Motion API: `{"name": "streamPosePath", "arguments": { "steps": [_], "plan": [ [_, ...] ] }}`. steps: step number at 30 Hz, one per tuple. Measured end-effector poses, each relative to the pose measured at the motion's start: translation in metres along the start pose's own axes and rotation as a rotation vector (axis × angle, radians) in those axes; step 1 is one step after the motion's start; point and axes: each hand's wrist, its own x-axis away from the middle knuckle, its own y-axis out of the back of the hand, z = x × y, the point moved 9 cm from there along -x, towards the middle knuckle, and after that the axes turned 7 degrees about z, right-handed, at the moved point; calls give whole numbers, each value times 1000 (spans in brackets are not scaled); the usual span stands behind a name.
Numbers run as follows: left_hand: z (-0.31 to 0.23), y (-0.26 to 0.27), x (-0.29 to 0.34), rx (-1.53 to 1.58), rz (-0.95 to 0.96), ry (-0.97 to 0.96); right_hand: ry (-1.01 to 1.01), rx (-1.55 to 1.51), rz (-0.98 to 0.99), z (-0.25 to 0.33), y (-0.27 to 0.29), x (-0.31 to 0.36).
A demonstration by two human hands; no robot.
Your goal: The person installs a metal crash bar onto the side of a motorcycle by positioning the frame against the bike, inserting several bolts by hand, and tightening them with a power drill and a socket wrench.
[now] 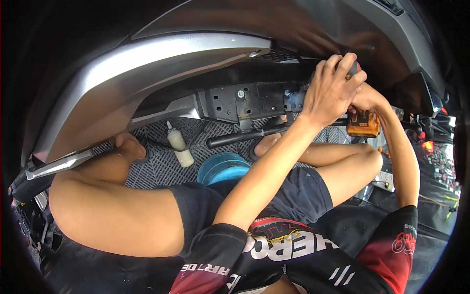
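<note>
My right hand (368, 99) is wrapped round the grip of a cordless power drill (363, 125), whose orange and black battery shows below the fist. Over the drill's head lies my left hand (330, 90), fingers bent around it. The two hands nearly touch and hide most of the tool, its tip included. Both are at the right end of a dark metal bracket plate (223, 104) with bolts and holes, under the vehicle's dark body panel (338, 29). Whether the drill meets a bolt is hidden.
A silver-grey curved panel (107, 73) arches over the left. Below the plate runs a black bar (245, 135). A squeeze bottle (179, 145) lies on the grey grid mat (147, 169), near a blue tub (220, 164) between my legs. Cluttered tools and a power strip (384, 181) sit at right.
</note>
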Motion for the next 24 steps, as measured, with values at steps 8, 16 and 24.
{"name": "streamPosePath", "arguments": {
  "steps": [8, 16, 24],
  "plan": [
    [0, -20, 6, -151, 59, 27, -78, -108, -72, -17, -12, 8],
    [0, -14, 12, -144, 62, 45, 27, -125, -98, -14, -15, 3],
    [3, -19, -2, -149, 195, 71, -11, -16, -34, -1, -11, 7]
  ]
}}
